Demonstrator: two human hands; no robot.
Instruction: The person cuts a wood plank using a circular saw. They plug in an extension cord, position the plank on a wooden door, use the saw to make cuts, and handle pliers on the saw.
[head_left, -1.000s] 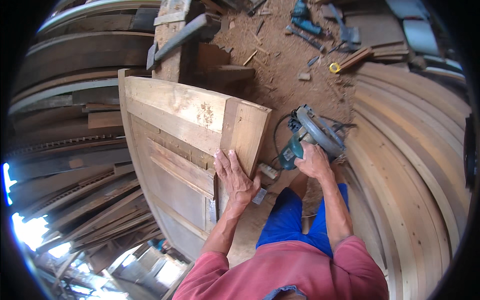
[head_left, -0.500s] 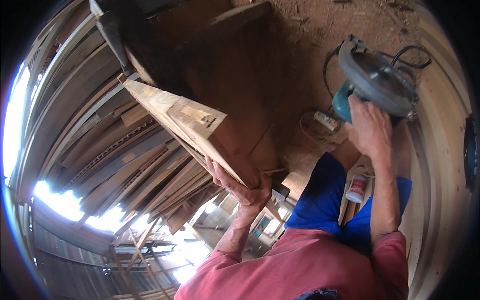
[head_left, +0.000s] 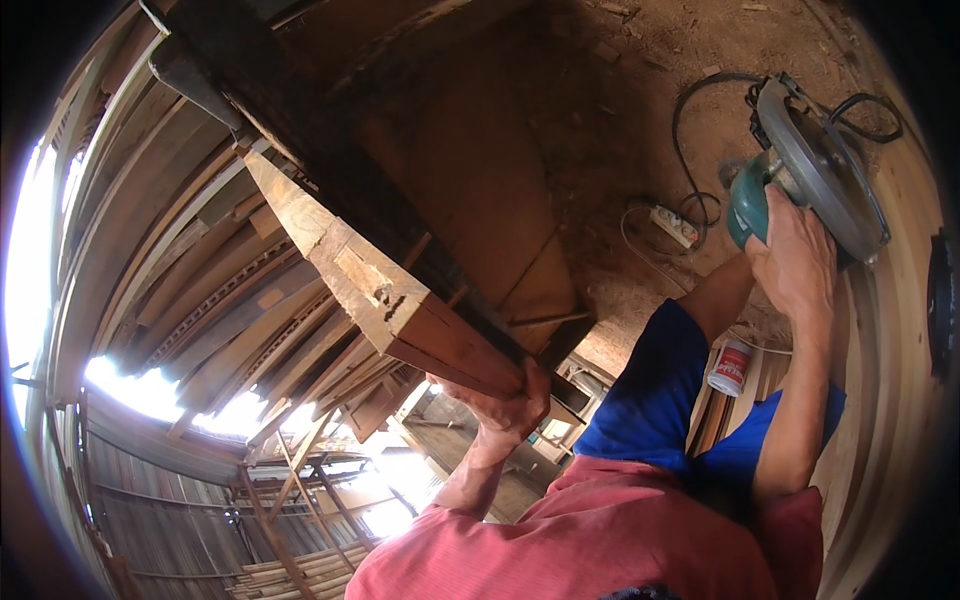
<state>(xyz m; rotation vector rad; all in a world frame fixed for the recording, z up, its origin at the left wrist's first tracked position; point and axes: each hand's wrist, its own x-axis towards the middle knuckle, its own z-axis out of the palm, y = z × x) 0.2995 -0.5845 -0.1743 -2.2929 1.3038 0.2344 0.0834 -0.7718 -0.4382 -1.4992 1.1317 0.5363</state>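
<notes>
In the head view, we observed the left hand (head_left: 510, 398) clamped on the near end of the wooden panel (head_left: 345, 262), which slanted from upper left to centre. We found the right hand (head_left: 797, 250) wrapped around the green-handled circular saw (head_left: 815, 165) at right. We located a power strip (head_left: 674, 227) on the floor (head_left: 650, 95) between both.

My feed's super contrasty: daylight blasts in from the left, and the gaps (head_left: 160, 392) below the stacked planks (head_left: 215, 290) are blown out white. Beyond the wooden panel (head_left: 345, 270) I just see murky brown shadow, little detail. The red shirt (head_left: 590, 540) reads fine. Fisheye bends the boards (head_left: 905, 330) on the right, with bluish fringing lower left.
</notes>
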